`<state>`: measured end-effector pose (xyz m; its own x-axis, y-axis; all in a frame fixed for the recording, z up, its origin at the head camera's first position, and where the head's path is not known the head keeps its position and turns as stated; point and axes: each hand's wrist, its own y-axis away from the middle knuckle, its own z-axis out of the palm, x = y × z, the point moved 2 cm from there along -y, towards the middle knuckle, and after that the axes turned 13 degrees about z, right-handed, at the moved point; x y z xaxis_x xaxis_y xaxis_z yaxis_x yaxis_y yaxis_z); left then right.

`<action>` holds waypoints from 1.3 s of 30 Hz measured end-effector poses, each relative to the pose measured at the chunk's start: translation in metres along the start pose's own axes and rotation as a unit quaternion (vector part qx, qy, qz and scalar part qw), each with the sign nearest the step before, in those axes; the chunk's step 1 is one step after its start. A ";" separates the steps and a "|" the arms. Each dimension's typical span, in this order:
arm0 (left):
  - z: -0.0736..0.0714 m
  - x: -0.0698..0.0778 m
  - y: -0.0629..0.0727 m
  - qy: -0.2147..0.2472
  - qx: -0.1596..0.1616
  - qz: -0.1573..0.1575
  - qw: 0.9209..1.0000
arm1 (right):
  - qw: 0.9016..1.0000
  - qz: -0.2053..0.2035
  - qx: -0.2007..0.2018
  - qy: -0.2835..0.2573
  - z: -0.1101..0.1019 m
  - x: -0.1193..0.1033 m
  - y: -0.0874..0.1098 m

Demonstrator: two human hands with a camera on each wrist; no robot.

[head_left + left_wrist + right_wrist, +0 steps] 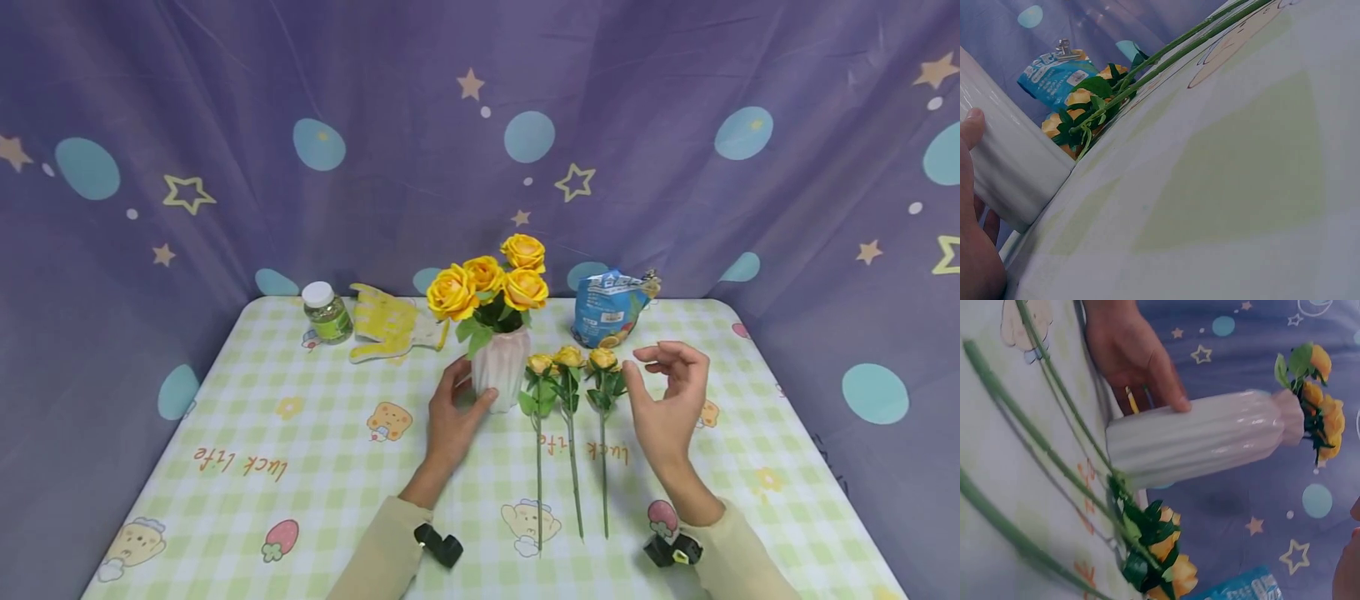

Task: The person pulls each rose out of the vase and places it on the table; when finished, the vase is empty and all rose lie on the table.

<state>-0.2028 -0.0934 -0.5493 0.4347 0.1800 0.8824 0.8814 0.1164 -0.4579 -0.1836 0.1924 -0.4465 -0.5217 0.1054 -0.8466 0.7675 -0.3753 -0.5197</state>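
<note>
Head view: L hand point(453, 412) grips the pale vase point(500, 371), thumb on its near side; four yellow blooms point(483, 273) show above its rim. R hand point(671, 408) is empty, thumb & fingers apart. Three loose roses point(569, 357) lie on the bench point(225, 400) just left of R hand (the nearer one), stems running near-far, heads far. L wrist view: vase stands w/ loose stems to its right. R wrist view: L thumb rests on vase; R hand mostly out of frame.

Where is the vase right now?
The vase stands near the centre of the head view, gripped by the left hand, just left of three loose roses.
</note>
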 end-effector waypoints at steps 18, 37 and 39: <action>-0.001 -0.001 0.001 0.002 -0.001 -0.005 1.000 | 0.993 -0.055 -0.082 -0.067 0.033 -0.023 0.019; 0.001 0.001 -0.001 -0.002 0.006 0.006 1.000 | 0.987 -0.047 -0.136 -0.071 0.090 -0.044 0.032; 0.001 0.000 -0.001 -0.001 0.007 0.009 1.000 | 0.987 -0.039 -0.137 -0.071 0.095 -0.047 0.032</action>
<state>-0.2034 -0.0926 -0.5487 0.4493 0.1846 0.8741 0.8710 0.1272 -0.4745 -0.1700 0.0885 -0.4123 -0.6159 -0.0138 -0.7877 0.7843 -0.1057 -0.6114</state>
